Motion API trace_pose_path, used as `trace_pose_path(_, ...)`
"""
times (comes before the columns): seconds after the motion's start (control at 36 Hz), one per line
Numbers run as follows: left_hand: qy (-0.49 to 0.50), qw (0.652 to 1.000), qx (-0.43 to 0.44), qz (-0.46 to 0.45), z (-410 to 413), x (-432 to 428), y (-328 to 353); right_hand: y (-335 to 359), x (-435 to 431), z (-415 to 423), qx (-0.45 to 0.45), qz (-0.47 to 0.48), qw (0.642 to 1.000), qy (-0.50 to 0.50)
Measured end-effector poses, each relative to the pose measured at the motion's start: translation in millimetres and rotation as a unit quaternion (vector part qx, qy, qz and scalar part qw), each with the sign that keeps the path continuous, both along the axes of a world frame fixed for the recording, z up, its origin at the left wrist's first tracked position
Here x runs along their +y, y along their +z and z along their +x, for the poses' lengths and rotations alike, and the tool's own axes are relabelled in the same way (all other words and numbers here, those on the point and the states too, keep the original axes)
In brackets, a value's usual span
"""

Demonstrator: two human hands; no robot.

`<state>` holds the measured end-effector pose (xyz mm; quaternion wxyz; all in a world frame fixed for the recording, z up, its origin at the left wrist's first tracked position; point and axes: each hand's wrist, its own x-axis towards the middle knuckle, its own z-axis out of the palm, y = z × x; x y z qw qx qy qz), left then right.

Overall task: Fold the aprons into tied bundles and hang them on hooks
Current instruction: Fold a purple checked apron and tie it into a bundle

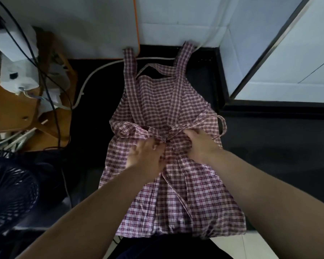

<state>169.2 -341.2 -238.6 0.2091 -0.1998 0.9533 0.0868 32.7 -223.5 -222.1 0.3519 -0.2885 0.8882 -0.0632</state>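
Single wide-angle view from my head, facing steeply down, close above the apron on the dark worktop; far wall appears uppermost, near edge lowest.

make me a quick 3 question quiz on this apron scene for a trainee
1. True or false: the apron is already hanging on a hook.
2. Where do the left hand and the right hand grip the apron?
A. the neck strap
B. the waist ties
C. the bottom hem
3. Fill in: the dark grilled thing at the lower left is a ____.

Key
1. False: it lies spread out on the dark surface.
2. B
3. fan
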Motion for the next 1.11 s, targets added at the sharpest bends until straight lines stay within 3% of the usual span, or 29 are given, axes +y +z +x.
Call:
trace_pose_path(0.14,0.020,0.994,0.027,-0.101,-8.3,0.9,6.9,2.8,2.0,-5.0,0.009,0.037,0.999,0.002)
trace_pose_path(0.31,-0.044,0.993,0.070,-0.085,-17.3,1.2,11.7,0.0,-2.9,-9.0,0.118,0.016,0.993,0.000)
trace_pose_path(0.42,-0.077,0.994,0.030,-0.070,-19.6,0.3,11.9,0.7,-6.3,-10.1,0.181,0.036,0.981,0.052)
trace_pose_path(0.61,0.056,0.986,0.023,-0.152,-18.0,-1.8,12.0,-2.5,-4.0,-5.6,0.029,0.015,0.999,0.031)
trace_pose_path(0.75,0.049,0.996,0.041,-0.065,-22.6,-6.9,6.7,-3.6,-6.9,-3.5,0.051,0.015,0.997,0.055)
trace_pose_path(0.86,0.114,0.989,0.066,0.068,-26.0,-2.9,4.6,-4.6,-11.5,0.5,-0.018,-0.031,0.998,0.050)
trace_pose_path(0.92,0.198,0.956,0.115,0.185,-24.4,-5.1,9.6,-4.6,-12.4,2.3,-0.036,-0.037,0.998,0.036)
trace_pose_path(1.0,0.329,0.863,0.154,0.351,-17.2,-14.3,23.3,-1.8,-14.1,1.5,-0.060,-0.030,0.997,0.022)
trace_pose_path(1.06,0.424,0.779,0.190,0.420,-10.1,-25.0,33.8,0.9,-16.8,1.0,-0.071,-0.007,0.997,0.014)
trace_pose_path(1.11,0.534,0.673,0.250,0.447,-3.3,-38.4,43.0,3.9,-20.6,3.1,-0.067,0.011,0.998,0.009)
